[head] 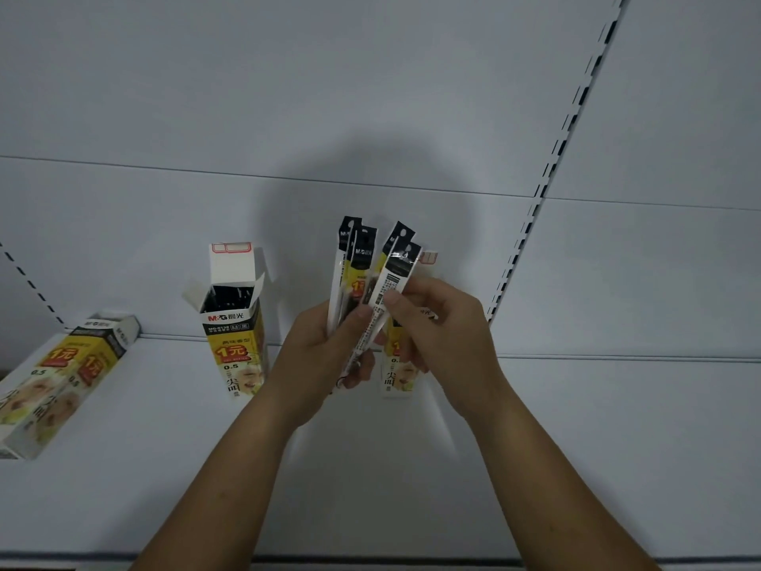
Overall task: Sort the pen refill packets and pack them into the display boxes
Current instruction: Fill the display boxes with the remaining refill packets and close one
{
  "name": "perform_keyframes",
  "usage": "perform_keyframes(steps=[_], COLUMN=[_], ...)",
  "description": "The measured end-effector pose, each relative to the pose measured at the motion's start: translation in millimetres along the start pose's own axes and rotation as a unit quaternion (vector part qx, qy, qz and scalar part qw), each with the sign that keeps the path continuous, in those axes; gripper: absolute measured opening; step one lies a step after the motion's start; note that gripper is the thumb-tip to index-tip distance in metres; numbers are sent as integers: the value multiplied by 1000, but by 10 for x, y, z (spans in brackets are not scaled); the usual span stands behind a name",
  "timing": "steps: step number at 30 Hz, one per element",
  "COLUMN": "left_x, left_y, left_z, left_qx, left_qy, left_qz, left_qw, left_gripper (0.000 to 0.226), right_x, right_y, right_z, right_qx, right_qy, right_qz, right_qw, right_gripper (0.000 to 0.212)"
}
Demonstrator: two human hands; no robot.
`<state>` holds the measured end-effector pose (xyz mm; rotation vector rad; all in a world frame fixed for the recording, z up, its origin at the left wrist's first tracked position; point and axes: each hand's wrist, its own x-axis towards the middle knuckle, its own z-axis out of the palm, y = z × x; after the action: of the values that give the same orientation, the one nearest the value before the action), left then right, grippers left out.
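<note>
My left hand (325, 356) grips a fanned bunch of several pen refill packets (362, 274) with black tops, held upright above the white shelf. My right hand (436, 327) pinches the rightmost packet (391, 282), its white barcode side facing me. An open display box (234, 319) with packets inside stands upright to the left of my hands. A second upright display box (397, 372) stands behind my hands, mostly hidden. Another display box (57, 381) lies on its side at the far left.
The white shelf (576, 447) runs under my arms, with its front edge near the bottom of the view. A white back panel with slotted uprights (547, 175) rises behind the boxes.
</note>
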<state>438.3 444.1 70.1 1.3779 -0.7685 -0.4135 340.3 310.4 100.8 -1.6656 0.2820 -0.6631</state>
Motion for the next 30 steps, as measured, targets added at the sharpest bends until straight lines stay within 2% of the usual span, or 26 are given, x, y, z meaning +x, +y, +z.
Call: perform_keyframes(steps=[3,12,16,20,23,25,28,30], left_x=[-18,10,37,63,81,104,166,225], left_y=[40,-26,-39,-31,-20,-33,-125,-192], left_z=[29,3,9,19,24,25,-5,-16], left_qx=[15,0,-8,5,9,3,65,107], left_qy=[2,-3,-27,-39,-24,18,101,128], left_qz=[5,-38,-59,-47,-28,-26,8,26], left_qw=[1000,999,998,998,999,999,993,986], left_gripper=[21,31,34,32,31,30,28,20], right_x=[41,45,63,83,122,191,335,422], right_y=[10,29,-3,21,-18,-102,-286,-369], right_z=[14,-79,-124,-128,-179,-292,-521,-622], right_qx=[12,35,51,51,38,30,41,22], right_qy=[16,32,7,-4,52,116,194,210], right_qz=[7,3,11,10,-24,-59,-115,-143], right_qw=[1000,999,999,999,998,991,973,967], right_gripper=[5,15,17,20,24,18,13,13])
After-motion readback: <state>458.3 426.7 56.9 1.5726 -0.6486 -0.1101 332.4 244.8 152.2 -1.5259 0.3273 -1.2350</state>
